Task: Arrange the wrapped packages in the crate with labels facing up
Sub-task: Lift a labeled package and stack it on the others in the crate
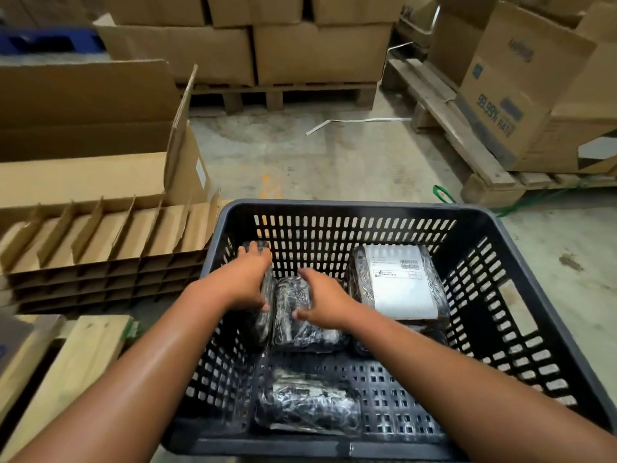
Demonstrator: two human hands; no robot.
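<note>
A dark grey slotted plastic crate sits in front of me with several black wrapped packages inside. My left hand grips a package standing on edge against the crate's left wall. Beside it, my right hand rests on the middle package, fingers curled over its top; no label shows on it. At the far right a package lies flat with its white label facing up. One more package lies near the front wall, dark side up.
Stacked cardboard dividers and an open carton stand left of the crate. Wooden planks lie at lower left. Pallets with cartons line the back and right. Bare concrete floor lies beyond the crate.
</note>
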